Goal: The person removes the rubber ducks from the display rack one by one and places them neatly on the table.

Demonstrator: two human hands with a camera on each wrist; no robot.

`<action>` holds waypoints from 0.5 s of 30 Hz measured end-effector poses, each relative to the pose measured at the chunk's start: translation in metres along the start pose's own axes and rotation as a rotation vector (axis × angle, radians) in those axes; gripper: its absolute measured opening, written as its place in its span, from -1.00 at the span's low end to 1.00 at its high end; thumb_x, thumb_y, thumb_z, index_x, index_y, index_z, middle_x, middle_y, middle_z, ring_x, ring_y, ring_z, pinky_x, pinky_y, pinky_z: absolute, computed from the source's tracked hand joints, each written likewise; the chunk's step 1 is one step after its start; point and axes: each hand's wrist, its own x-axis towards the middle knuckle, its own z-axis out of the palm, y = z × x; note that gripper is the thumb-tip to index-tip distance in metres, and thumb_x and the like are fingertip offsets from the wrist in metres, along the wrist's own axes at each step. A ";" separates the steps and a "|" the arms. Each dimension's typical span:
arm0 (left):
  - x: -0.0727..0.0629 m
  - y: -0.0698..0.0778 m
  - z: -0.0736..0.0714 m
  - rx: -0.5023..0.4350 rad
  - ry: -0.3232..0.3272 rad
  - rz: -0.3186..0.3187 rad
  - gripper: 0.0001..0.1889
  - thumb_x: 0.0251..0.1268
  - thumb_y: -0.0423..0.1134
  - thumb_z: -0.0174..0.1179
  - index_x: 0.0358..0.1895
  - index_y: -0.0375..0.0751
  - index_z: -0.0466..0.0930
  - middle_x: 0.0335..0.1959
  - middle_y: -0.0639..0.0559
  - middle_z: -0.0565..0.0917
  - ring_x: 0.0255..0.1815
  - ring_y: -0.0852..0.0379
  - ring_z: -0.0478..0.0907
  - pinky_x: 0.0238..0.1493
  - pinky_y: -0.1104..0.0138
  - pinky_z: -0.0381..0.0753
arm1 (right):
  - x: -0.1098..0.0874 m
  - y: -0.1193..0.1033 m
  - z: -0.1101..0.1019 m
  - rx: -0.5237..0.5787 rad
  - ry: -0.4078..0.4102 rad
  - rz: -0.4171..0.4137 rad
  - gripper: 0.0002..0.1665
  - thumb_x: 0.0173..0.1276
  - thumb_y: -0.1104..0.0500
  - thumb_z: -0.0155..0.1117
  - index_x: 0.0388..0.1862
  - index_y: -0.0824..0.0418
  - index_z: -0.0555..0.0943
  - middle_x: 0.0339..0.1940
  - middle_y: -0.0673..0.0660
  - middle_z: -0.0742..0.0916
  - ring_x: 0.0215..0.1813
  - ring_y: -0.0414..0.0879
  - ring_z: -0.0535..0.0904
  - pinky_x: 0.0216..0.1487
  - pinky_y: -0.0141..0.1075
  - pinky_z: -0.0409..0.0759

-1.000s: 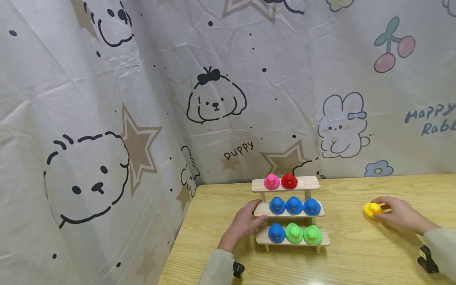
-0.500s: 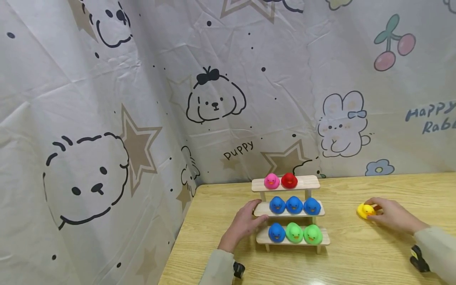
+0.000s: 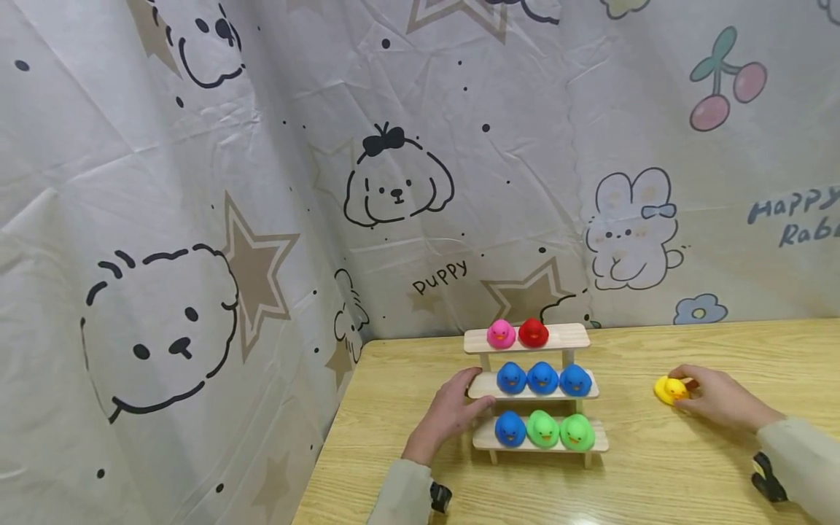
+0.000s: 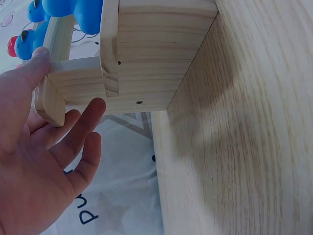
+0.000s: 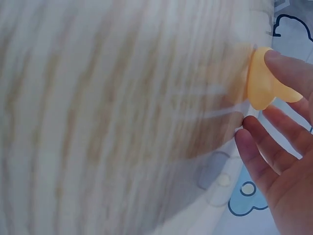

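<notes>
A three-tier wooden display stand (image 3: 481, 438) holds small rubber ducks. My left hand (image 3: 453, 408) grips the left end of its middle shelf; the left wrist view shows the thumb on the board (image 4: 51, 105) and the other fingers behind and below. To the stand's right, my right hand (image 3: 722, 397) pinches a yellow rubber duck (image 3: 671, 390) at the tabletop. Thumb against the duck (image 5: 261, 81), the lower fingertips reach the table in the right wrist view. A pink duck (image 3: 502, 335) and a red duck (image 3: 533, 334) sit on the top shelf.
Three blue ducks (image 3: 542, 378) line the middle shelf. On the bottom shelf are a blue duck (image 3: 510, 429) and two green ducks (image 3: 543, 429). A printed curtain (image 3: 420, 168) hangs behind and left of the wooden table (image 3: 656, 474).
My right hand has moved left across the table with the yellow duck, slowing toward the end. The left hand and the stand have stayed in place.
</notes>
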 end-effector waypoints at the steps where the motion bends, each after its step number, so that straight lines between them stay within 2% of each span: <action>1: 0.000 0.000 0.000 -0.001 -0.001 -0.002 -0.35 0.30 0.16 0.11 0.33 -0.16 0.31 0.26 -0.03 0.42 0.25 0.02 0.37 0.21 0.14 0.36 | -0.001 -0.001 0.000 0.004 -0.006 0.001 -0.45 0.04 0.25 0.47 -0.02 0.45 0.50 -0.10 0.39 0.62 -0.13 0.24 0.56 -0.14 0.12 0.52; 8: -0.001 0.001 0.000 -0.008 -0.006 -0.004 -0.35 0.30 0.14 0.12 0.33 -0.18 0.31 0.25 -0.04 0.43 0.24 0.01 0.38 0.20 0.13 0.37 | -0.006 -0.006 -0.005 -0.030 0.002 0.001 -0.32 0.02 0.18 0.50 0.07 0.47 0.46 0.02 0.51 0.54 -0.03 0.39 0.50 -0.11 0.22 0.46; 15: -0.001 0.002 0.000 -0.019 -0.004 -0.024 -0.35 0.30 0.14 0.12 0.33 -0.17 0.31 0.26 -0.04 0.42 0.22 0.01 0.39 0.18 0.14 0.39 | -0.005 -0.024 -0.012 -0.153 0.056 -0.095 -0.33 0.00 0.13 0.52 0.04 0.44 0.51 0.01 0.48 0.57 -0.02 0.39 0.49 -0.09 0.22 0.44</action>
